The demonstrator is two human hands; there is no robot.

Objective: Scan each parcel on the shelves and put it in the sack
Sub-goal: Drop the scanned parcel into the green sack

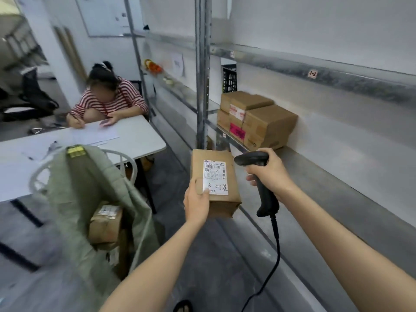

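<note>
1. Here the parcel (215, 181) is sitting label-up in the left hand (196, 204), beside the shelf's front edge (315, 221).
2. The right hand (269, 174) is gripping a scanner (258, 176).
3. The sack (90, 210) is gaping leftward.

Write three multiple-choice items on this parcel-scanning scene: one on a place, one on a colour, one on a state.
1. Where are the stacked cardboard boxes?
A. on the shelf
B. on the white table
C. on the floor

2. What colour is the sack?
A. red
B. pale green
C. blue

3. What is the left hand doing?
A. hanging empty
B. gripping a pen
C. holding a labelled parcel

Key: 1 A, they sit on the metal shelf; 2 B, its cloth is pale green; 3 C, it grips the parcel beside the scanner held in the right hand.
</note>
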